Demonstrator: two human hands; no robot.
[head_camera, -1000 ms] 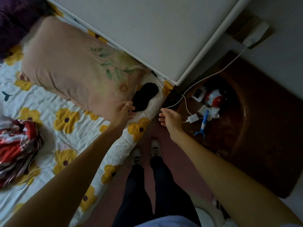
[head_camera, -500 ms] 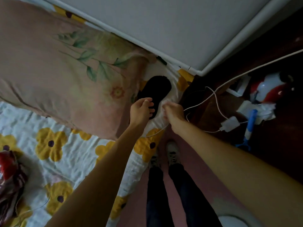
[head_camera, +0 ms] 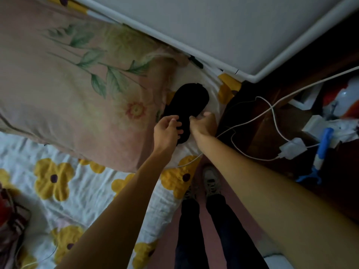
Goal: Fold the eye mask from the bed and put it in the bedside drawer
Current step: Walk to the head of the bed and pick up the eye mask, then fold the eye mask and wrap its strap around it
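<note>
The black eye mask (head_camera: 187,100) lies on the white sheet at the bed's corner, between the pink pillow (head_camera: 77,98) and the dark wooden bedside table (head_camera: 270,129). My left hand (head_camera: 167,131) covers the mask's near end with curled fingers. My right hand (head_camera: 203,123) pinches the mask's right edge near its middle. The far half of the mask lies flat and uncovered. No drawer front is visible.
A white cable (head_camera: 250,120) runs from the bed across the table to a white charger (head_camera: 291,150). A blue-handled tool (head_camera: 321,152) and clutter lie further right. The white headboard (head_camera: 194,26) stands behind. Red cloth (head_camera: 9,220) lies at the left edge. My feet (head_camera: 211,183) stand beside the bed.
The camera has come closer to the bed corner. Both hands moved forward from beside the mask onto it, and the right hand has left the cable and taken the mask's edge.
</note>
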